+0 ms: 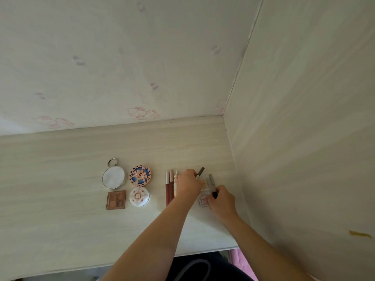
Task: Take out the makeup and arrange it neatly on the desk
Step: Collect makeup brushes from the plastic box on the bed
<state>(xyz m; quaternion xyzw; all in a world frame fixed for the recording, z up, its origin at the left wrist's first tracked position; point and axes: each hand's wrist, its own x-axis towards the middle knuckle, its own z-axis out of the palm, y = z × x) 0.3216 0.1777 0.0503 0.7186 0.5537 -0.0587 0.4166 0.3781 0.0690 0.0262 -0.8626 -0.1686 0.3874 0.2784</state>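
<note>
Pinching a dark pencil [200,171], the left hand [188,182] hides part of a small palette [203,184] on the bench [60,179], while the right hand [222,197] grips a grey tube [212,180]; no labels are legible.

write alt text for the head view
Two hands work at the right of a pale desk: the left hand holds a pencil, the right hand grips a dark tube. Four compacts and lip glosses lie in neat groups.

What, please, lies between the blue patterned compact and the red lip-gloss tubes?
In the head view, only bare desk separates the blue patterned compact from the red lip-gloss tubes.
</note>
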